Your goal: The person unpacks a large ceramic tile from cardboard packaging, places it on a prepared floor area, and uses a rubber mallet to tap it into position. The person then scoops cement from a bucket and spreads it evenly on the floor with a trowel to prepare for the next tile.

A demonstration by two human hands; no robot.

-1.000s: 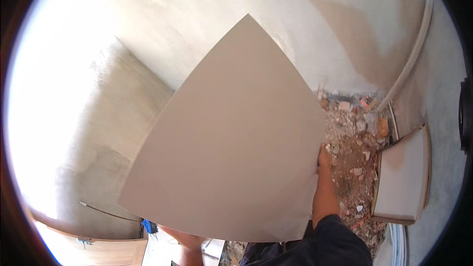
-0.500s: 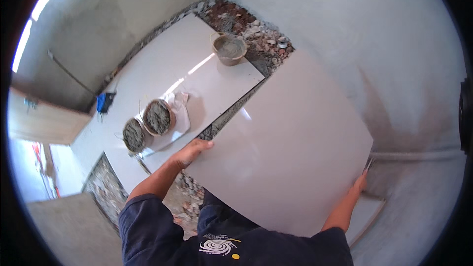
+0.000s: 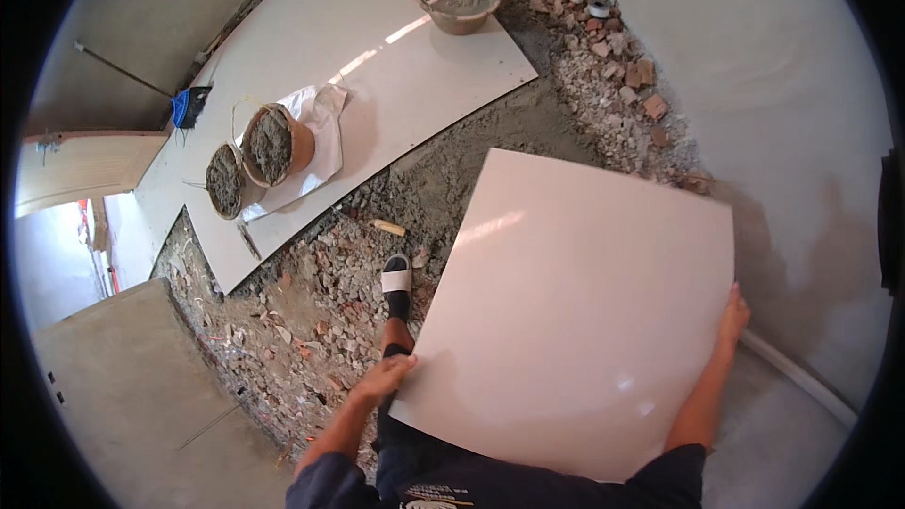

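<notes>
Reading my head view as a clock, I start at ten, where two mortar buckets (image 3: 303, 147) sit close together near the edge of the laid slabs (image 3: 306, 47). A wide swing that way could knock them or chip that edge. At half past seven, a sandalled foot (image 3: 396, 281) stands on loose rubble (image 3: 320, 330); if those stones roll, I'd expect balance to go first and the load with it. Just below, at seven, the left hand (image 3: 385, 379) holds the near-left edge of the pale slab (image 3: 584, 311), thumb on top, fingers mostly out of my sight. At twelve, another bucket (image 3: 460, 23) stands on the laid slabs, well apart. The slab itself fills four o'clock, in front of the body, hiding whatever lies beneath, so a blind step could trip. Its glossy face suggests a slippery grip, and a slip on one side would drop a corner and probably crack it. Past three, the right hand (image 3: 734, 315) holds the right edge, near the wall (image 3: 801, 123); drifting outward could pinch those knuckles. At four, a pale pipe (image 3: 801, 379) could catch an elbow.
</notes>
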